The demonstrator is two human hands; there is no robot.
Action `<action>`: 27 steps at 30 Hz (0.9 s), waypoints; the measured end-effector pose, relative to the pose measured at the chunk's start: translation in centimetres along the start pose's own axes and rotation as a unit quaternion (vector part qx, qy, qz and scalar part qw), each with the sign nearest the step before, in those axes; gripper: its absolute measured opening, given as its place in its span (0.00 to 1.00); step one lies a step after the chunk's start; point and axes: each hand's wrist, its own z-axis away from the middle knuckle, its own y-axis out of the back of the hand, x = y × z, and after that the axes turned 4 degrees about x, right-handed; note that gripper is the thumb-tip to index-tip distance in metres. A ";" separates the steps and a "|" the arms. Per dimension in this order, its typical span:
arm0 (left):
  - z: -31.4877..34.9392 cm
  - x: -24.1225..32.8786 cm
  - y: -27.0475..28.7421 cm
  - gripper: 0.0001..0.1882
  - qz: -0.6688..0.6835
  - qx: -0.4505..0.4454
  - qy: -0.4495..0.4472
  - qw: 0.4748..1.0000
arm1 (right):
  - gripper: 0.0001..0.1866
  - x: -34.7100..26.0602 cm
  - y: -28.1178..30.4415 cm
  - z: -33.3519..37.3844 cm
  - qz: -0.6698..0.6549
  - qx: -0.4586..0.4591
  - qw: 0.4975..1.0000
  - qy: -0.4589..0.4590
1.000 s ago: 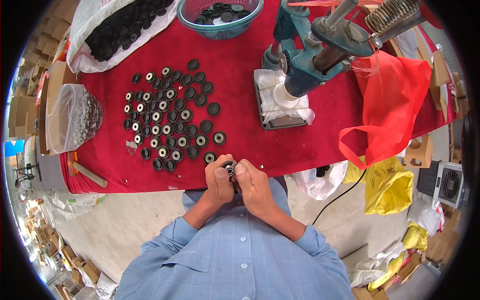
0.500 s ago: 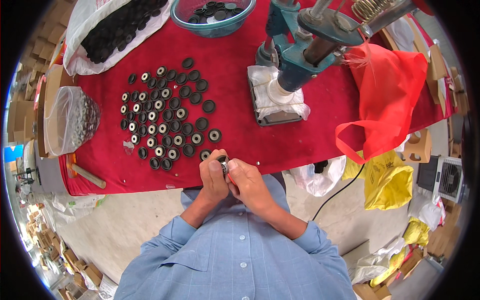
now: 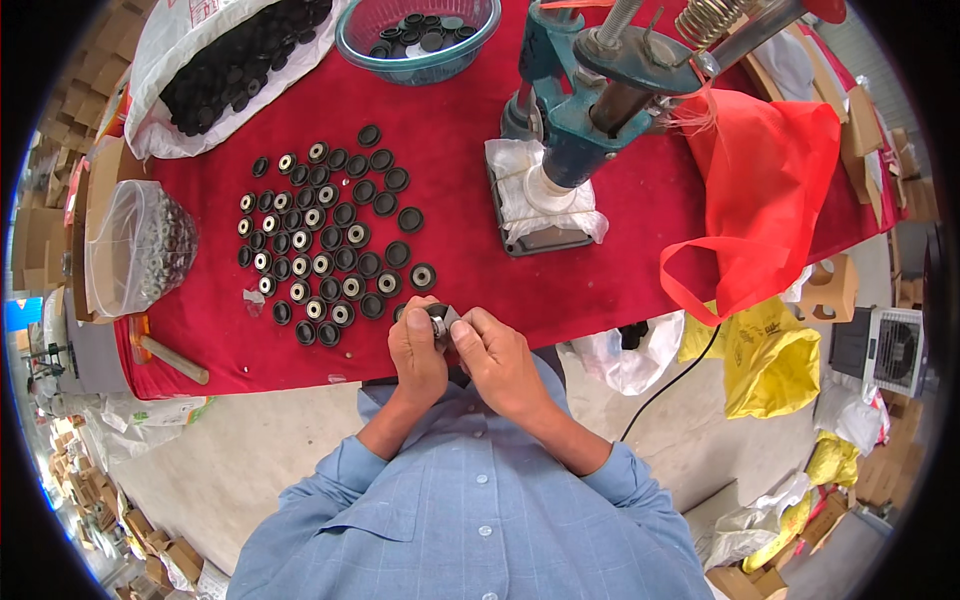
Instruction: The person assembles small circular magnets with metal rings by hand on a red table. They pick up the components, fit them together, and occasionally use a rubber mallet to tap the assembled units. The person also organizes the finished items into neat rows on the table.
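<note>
At the table's near edge my left hand [image 3: 417,350] is closed round a small black round part [image 3: 437,312] with something silver-grey at its side. Pressed up against it from the right, my right hand [image 3: 493,362] is closed with its thumb on the grey piece; its other fingers are mostly hidden. Just beyond my hands, several black round caps [image 3: 369,264] are spread over the red cloth. Some of them hold a silver ring-shaped insert [image 3: 423,276] with a hole in the middle.
A teal hand press [image 3: 580,130] stands on the red-covered table [image 3: 450,200], beside a red cloth bag [image 3: 760,190]. Further back are a teal basket [image 3: 420,70] and a white sack [image 3: 150,125] of black caps. A plastic bag of metal parts [image 3: 140,245] and a hammer [image 3: 172,358] lie left.
Both hands stay together at the table edge. My right thumb has shifted over the part, and the red bit that showed beneath my fingers is now hidden. The whole view has shifted slightly.
</note>
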 end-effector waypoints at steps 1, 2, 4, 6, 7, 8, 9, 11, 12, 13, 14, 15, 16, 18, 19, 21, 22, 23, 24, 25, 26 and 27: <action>0.1 -0.2 0.2 0.25 0.015 0.005 0.014 1.000 | 0.20 -0.1 0.2 0.1 0.019 0.013 1.000 0.010; 0.0 -0.4 0.2 0.25 0.034 0.011 0.027 0.999 | 0.19 -0.4 0.9 0.1 0.042 0.026 0.999 0.023; 0.1 0.0 0.5 0.24 0.087 0.024 0.062 0.994 | 0.17 -1.2 2.8 0.0 0.077 0.062 0.994 0.036; 0.0 0.9 0.2 0.23 0.144 0.031 0.088 0.985 | 0.14 -1.7 7.1 -0.7 0.096 0.132 0.985 0.049; -0.1 1.5 0.4 0.25 0.132 0.000 0.080 0.988 | 0.11 -1.7 9.3 -1.8 0.091 0.197 0.974 0.065; -0.1 2.0 0.5 0.25 0.154 -0.013 0.103 0.982 | 0.11 -2.8 11.5 -3.2 0.143 0.239 0.959 0.051; -0.2 2.4 0.3 0.26 0.175 -0.032 0.129 0.976 | 0.13 -3.1 13.4 -5.2 0.147 0.270 0.948 0.085; -0.4 3.1 -0.3 0.26 0.225 -0.044 0.195 0.953 | 0.16 -3.2 16.3 -9.7 0.238 0.296 0.915 0.133; -0.4 3.4 -0.4 0.26 0.247 -0.049 0.227 0.941 | 0.17 -2.9 17.7 -12.3 0.285 0.283 0.908 0.119; -0.5 3.7 -0.5 0.26 0.267 -0.056 0.254 0.928 | 0.17 -2.8 18.5 -15.0 0.325 0.287 0.890 0.137; -0.7 4.0 -0.5 0.26 0.287 -0.062 0.282 0.914 | 0.16 -2.8 19.5 -17.5 0.352 0.285 0.879 0.149; -0.9 4.2 -0.5 0.26 0.304 -0.066 0.309 0.899 | 0.19 -2.8 20.7 -20.4 0.402 0.299 0.856 0.126; -1.2 4.3 -0.7 0.26 0.322 -0.083 0.324 0.886 | 0.28 -1.2 23.2 -23.2 0.265 0.261 0.890 0.263; -1.4 4.6 -0.6 0.26 0.350 -0.107 0.357 0.860 | 0.27 0.6 27.2 -26.7 0.289 0.271 0.856 0.333; -1.3 4.5 -0.3 0.27 0.379 -0.122 0.364 0.842 | 0.27 0.7 28.8 -27.3 0.334 0.298 0.818 0.361; -1.0 4.1 1.6 0.27 0.430 -0.118 0.361 0.819 | 0.22 -2.0 23.5 -24.5 0.371 0.330 0.770 0.400; -0.8 4.1 2.1 0.27 0.458 -0.118 0.369 0.800 | 0.17 -4.2 20.5 -20.5 0.345 0.352 0.790 0.365; -0.7 4.1 2.3 0.27 0.478 -0.130 0.368 0.787 | 0.12 -5.3 18.1 -16.4 0.323 0.377 0.805 0.325; -0.7 4.0 2.2 0.27 0.497 -0.147 0.371 0.771 | 0.11 -5.1 16.4 -12.8 0.246 0.357 0.846 0.312; -0.7 4.0 2.3 0.27 0.513 -0.161 0.374 0.756 | 0.10 -4.7 14.5 -9.6 0.165 0.331 0.881 0.295; -0.6 4.0 2.4 0.27 0.515 -0.160 0.380 0.752 | 0.10 -4.7 12.1 -6.3 0.131 0.273 0.914 0.270; -0.6 4.0 2.3 0.27 0.515 -0.162 0.387 0.748 | 0.10 -4.8 9.9 -3.6 0.096 0.217 0.940 0.245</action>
